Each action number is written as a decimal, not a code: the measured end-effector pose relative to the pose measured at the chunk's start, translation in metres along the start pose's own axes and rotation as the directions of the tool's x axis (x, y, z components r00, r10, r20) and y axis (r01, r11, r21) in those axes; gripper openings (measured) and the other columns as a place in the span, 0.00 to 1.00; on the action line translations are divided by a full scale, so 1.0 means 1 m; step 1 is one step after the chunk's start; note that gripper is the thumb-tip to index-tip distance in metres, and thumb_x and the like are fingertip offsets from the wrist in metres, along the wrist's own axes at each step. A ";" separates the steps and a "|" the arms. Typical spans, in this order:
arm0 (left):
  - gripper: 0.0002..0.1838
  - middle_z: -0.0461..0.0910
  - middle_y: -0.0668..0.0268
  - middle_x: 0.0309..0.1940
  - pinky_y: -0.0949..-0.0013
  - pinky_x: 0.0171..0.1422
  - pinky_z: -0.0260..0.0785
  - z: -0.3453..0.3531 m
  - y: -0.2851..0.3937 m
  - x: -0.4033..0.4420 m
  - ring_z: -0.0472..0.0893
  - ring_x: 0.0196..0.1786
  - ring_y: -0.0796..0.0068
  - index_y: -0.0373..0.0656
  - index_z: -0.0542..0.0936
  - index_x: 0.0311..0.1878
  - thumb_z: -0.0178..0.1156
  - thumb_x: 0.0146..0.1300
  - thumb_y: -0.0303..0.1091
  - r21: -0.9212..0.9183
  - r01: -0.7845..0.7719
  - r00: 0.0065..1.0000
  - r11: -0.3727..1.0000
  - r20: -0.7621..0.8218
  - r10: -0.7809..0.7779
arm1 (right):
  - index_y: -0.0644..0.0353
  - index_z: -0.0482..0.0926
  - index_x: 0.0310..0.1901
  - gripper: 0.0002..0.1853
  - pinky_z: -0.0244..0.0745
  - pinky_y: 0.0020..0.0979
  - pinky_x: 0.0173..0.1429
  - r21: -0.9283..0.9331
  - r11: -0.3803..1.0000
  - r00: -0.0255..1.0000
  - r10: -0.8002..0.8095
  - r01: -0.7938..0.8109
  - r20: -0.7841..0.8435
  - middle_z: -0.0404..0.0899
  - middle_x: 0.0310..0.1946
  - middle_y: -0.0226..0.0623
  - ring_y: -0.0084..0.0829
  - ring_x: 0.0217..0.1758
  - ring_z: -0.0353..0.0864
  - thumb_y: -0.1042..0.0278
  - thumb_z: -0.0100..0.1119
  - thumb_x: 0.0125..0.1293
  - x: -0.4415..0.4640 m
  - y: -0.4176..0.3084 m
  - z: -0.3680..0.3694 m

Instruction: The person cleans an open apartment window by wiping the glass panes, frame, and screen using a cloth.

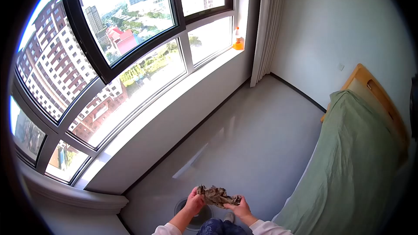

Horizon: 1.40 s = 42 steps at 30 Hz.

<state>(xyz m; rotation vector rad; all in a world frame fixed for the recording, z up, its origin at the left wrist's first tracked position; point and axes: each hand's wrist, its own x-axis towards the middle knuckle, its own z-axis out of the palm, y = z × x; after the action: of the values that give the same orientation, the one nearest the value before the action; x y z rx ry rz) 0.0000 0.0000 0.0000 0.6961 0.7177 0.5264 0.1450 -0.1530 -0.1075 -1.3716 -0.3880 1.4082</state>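
A crumpled brownish-grey cloth (216, 196) is stretched between my two hands, low in the head view. My left hand (194, 202) grips its left end, with the fingers closed round it. At the other end, my right hand (240, 209) pinches the cloth between thumb and fingers. Beneath my left hand and forearm stands a round grey basin or bucket (204, 214) on the floor, partly hidden by the arm; its contents are hard to make out.
Large windows (135, 82) with a white sill (167, 95) run along the left. An orange spray bottle (237, 41) stands at the sill's far end beside a curtain (264, 30). A bed with a green cover (344, 165) and wooden headboard (379, 91) is on the right, over grey floor (257, 130).
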 end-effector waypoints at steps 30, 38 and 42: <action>0.15 0.72 0.54 0.61 0.61 0.67 0.63 0.199 0.244 0.239 0.73 0.62 0.64 0.36 0.83 0.46 0.63 0.60 0.37 -0.185 -0.300 0.753 0.936 0.556 0.352 | 0.60 0.81 0.40 0.06 0.67 0.17 0.45 0.119 0.814 0.823 -0.557 0.568 -0.116 0.78 0.34 0.22 0.12 0.37 0.71 0.67 0.59 0.70 0.215 -0.575 -0.088; 0.35 0.75 0.53 0.57 0.57 0.66 0.68 0.223 0.263 0.275 0.76 0.60 0.59 0.35 0.67 0.65 0.60 0.58 0.45 -0.565 -0.572 0.673 0.594 0.091 0.734 | 0.67 0.80 0.50 0.15 0.72 0.21 0.52 -0.233 0.927 0.820 -0.120 0.295 0.559 0.83 0.41 0.34 0.20 0.43 0.78 0.67 0.61 0.65 0.305 -0.616 -0.034; 0.23 0.75 0.59 0.56 0.60 0.63 0.70 0.227 0.285 0.267 0.76 0.58 0.64 0.39 0.70 0.62 0.54 0.63 0.31 -0.144 -0.938 0.347 0.316 -0.426 0.836 | 0.66 0.77 0.54 0.19 0.71 0.27 0.56 -0.403 0.807 0.865 -0.243 0.431 0.440 0.80 0.45 0.36 0.26 0.48 0.77 0.65 0.61 0.65 0.367 -0.635 -0.033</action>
<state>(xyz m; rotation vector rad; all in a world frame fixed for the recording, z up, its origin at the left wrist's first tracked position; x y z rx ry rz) 0.2830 0.2721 0.2230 0.6174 0.3755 1.8370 0.5494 0.3688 0.2139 -1.3290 -1.2617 1.2983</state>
